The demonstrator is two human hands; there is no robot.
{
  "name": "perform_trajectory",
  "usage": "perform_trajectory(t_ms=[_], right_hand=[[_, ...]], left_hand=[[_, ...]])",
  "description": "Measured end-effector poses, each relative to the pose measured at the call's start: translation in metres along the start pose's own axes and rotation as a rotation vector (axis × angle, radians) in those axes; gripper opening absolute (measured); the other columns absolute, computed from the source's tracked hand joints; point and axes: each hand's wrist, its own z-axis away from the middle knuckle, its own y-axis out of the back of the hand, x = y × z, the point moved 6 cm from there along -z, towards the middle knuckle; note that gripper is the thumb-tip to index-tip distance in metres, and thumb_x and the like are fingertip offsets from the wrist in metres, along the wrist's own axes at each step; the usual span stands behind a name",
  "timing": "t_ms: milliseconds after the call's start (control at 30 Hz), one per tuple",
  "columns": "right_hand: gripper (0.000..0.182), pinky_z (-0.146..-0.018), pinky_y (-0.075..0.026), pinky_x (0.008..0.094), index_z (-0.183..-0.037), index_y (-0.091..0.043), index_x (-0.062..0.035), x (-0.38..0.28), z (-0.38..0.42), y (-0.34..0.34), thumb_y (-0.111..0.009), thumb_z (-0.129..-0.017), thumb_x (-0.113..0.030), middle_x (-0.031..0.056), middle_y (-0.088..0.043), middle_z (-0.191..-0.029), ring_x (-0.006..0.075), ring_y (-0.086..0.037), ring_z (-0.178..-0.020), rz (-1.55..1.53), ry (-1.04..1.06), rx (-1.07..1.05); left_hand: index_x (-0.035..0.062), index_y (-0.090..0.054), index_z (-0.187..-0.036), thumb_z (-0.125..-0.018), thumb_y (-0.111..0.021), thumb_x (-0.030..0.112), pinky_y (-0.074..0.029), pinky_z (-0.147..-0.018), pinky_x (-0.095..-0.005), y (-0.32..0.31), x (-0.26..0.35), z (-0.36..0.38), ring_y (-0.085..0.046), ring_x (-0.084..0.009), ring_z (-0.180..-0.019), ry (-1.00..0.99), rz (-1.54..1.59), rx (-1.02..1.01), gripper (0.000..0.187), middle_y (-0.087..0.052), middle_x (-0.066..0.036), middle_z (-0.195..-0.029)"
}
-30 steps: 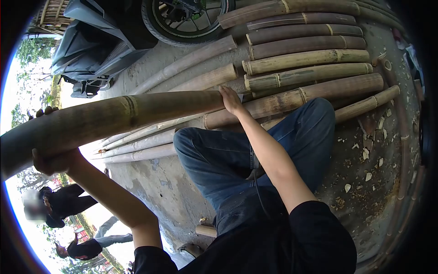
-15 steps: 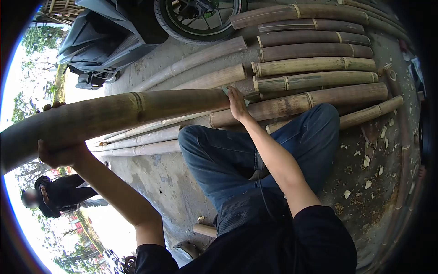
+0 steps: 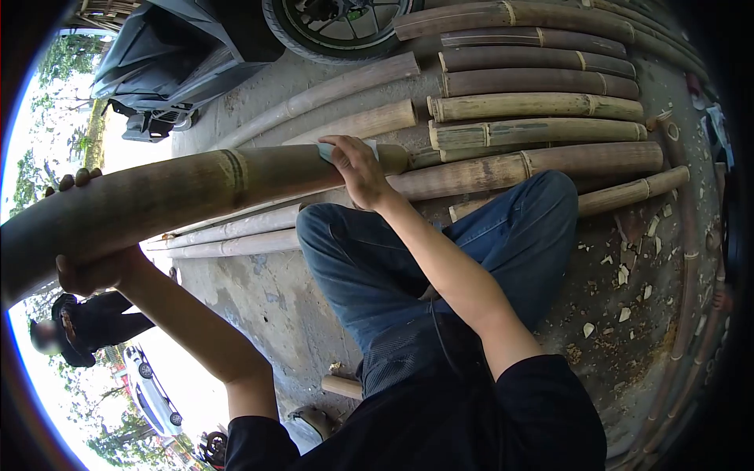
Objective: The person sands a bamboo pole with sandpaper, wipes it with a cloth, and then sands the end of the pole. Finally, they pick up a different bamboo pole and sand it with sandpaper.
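Note:
A thick brown bamboo pole with a pale ringed node slants across the view in front of me. My left hand is wrapped round it near the left side, thumb on the near face and fingertips showing over the far edge. Toward the pole's right end, my right hand is closed over the pole, pressing a thin pale-blue piece of cloth or paper against its surface. The pole's cut end shows just beyond that hand. My jeans-clad legs are bent below it.
Several cut bamboo poles lie side by side on the concrete at the upper right. A motorbike wheel stands at the top. Chips litter the right-hand floor. A person in dark clothing is at the left, near a white car.
My right hand has slid left along the pole with the pale-blue piece, uncovering the pole's right end. My left hand keeps its grip. A white car now shows at the lower left.

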Motion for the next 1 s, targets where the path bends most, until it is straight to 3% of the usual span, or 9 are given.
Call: perform_trajectory(t_ms=[200, 333, 367, 400, 467, 567, 733, 867, 1000], right_hand=[[0.087, -0.109, -0.048, 0.0431, -0.13, -0.069, 0.0051, 0.154, 0.029, 0.046, -0.023, -0.11, -0.066, 0.0251, -0.073, -0.126, 0.0395, -0.066, -0.123, 0.027, -0.505, -0.084], [0.095, -0.124, -0.031, 0.046, -0.145, -0.059, 0.0032, 0.01, -0.005, 0.005, -0.018, -0.107, -0.074, 0.0255, -0.062, -0.144, 0.0376, -0.052, -0.143, -0.198, -0.216, -0.168], [0.093, -0.128, -0.023, 0.0489, -0.15, -0.054, 0.0019, -0.036, -0.01, -0.002, -0.018, -0.107, -0.073, 0.0254, -0.057, -0.151, 0.0373, -0.046, -0.149, -0.175, -0.073, -0.144], [0.094, -0.129, -0.018, 0.0498, -0.162, -0.04, -0.0046, -0.067, -0.01, -0.012, -0.016, -0.105, -0.076, 0.0198, -0.042, -0.164, 0.0354, -0.033, -0.156, -0.166, 0.025, -0.198], [0.089, -0.129, -0.015, 0.052, -0.163, -0.036, -0.0048, -0.08, -0.001, -0.02, -0.018, -0.108, -0.071, 0.0203, -0.043, -0.163, 0.038, -0.033, -0.155, -0.126, 0.11, -0.134], [0.076, -0.128, -0.019, 0.0521, -0.16, -0.039, -0.0043, -0.019, 0.015, -0.012, -0.027, -0.111, -0.06, 0.0211, -0.043, -0.162, 0.0414, -0.033, -0.154, 0.05, 0.131, -0.015], [0.072, -0.126, -0.024, 0.0504, -0.155, -0.045, 0.0022, 0.197, 0.071, 0.034, -0.022, -0.114, -0.053, 0.0245, -0.045, -0.16, 0.042, -0.035, -0.151, 0.107, -0.357, 0.19], [0.075, -0.126, -0.02, 0.054, -0.159, -0.04, 0.0003, 0.081, 0.038, -0.008, -0.029, -0.112, -0.058, 0.0259, -0.041, -0.162, 0.0453, -0.031, -0.152, 0.108, -0.152, 0.234], [0.102, -0.126, -0.016, 0.0625, -0.164, -0.025, -0.0009, -0.108, -0.013, -0.056, -0.065, -0.091, -0.061, 0.0254, -0.033, -0.164, 0.0454, -0.028, -0.154, 0.177, 0.314, 0.148]], left_hand=[[-0.0053, -0.046, -0.142, -0.072, -0.066, 0.046, -0.034, -0.12, -0.0568, -0.007, -0.003, 0.004, -0.053, -0.0421, -0.126, -0.057, -0.088, 0.061, 0.089, -0.053, -0.026, -0.129], [-0.0078, -0.046, -0.143, -0.072, -0.065, 0.045, -0.034, -0.12, -0.0559, -0.017, -0.009, -0.009, -0.052, -0.0413, -0.127, -0.047, -0.127, 0.053, 0.09, -0.054, -0.025, -0.131], [-0.0094, -0.046, -0.143, -0.073, -0.064, 0.045, -0.034, -0.121, -0.0557, -0.015, -0.012, -0.016, -0.053, -0.0425, -0.129, 0.053, 0.136, -0.181, 0.091, -0.055, -0.027, -0.133], [-0.0094, -0.046, -0.143, -0.073, -0.064, 0.045, -0.034, -0.121, -0.0557, -0.012, -0.013, -0.017, -0.053, -0.0425, -0.129, 0.063, 0.137, -0.179, 0.091, -0.055, -0.027, -0.133], [-0.0112, -0.045, -0.143, -0.075, -0.061, 0.046, -0.034, -0.121, -0.0569, -0.002, -0.012, -0.018, -0.054, -0.0453, -0.131, 0.045, 0.001, -0.043, 0.09, -0.056, -0.029, -0.136], [-0.0133, -0.044, -0.144, -0.078, -0.059, 0.046, -0.034, -0.122, -0.0566, 0.008, -0.008, -0.015, -0.054, -0.0475, -0.134, -0.019, -0.032, -0.011, 0.09, -0.056, -0.031, -0.138], [-0.014, -0.051, -0.139, -0.087, -0.059, 0.041, -0.037, -0.121, -0.0549, -0.004, -0.011, -0.008, -0.057, -0.0472, -0.131, 0.017, -0.115, 0.199, 0.076, -0.059, -0.031, -0.136], [-0.01, -0.062, -0.13, -0.091, -0.066, 0.035, -0.051, -0.111, -0.05, -0.039, -0.017, -0.006, -0.067, -0.0404, -0.118, -0.044, -0.361, 0.547, 0.06, -0.066, -0.026, -0.129], [0.0039, -0.071, -0.126, -0.095, -0.071, 0.035, -0.056, -0.104, -0.0449, -0.071, -0.023, -0.004, -0.069, -0.0303, -0.115, -0.125, -0.51, 0.652, 0.044, -0.07, -0.015, -0.122]])
